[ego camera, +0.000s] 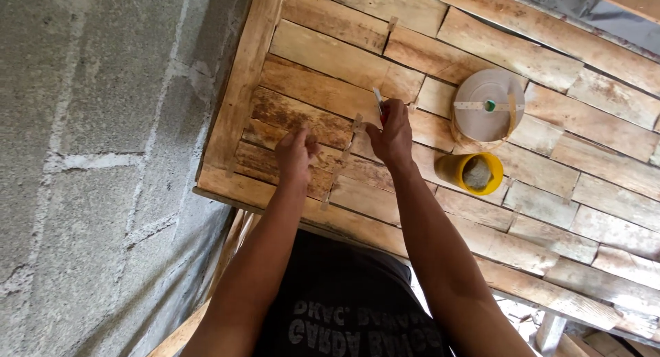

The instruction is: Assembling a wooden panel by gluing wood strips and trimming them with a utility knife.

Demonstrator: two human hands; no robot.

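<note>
My left hand point(295, 153) rests with bent fingers on the plank tabletop point(330, 61), near its left end. A thin pale strip of tape point(342, 159) runs across the planks between my hands. My right hand point(392, 134) is closed around a small tool with a red handle and a thin blade point(379, 103), whose tip points up and away at the strip's far end. Both forearms reach in from the bottom of the view.
A large roll of brown paper tape point(488, 106) lies flat to the right of my right hand. A yellow cup point(474, 173) with grey paste lies tipped just below it. A grey block wall point(89, 164) stands close on the left.
</note>
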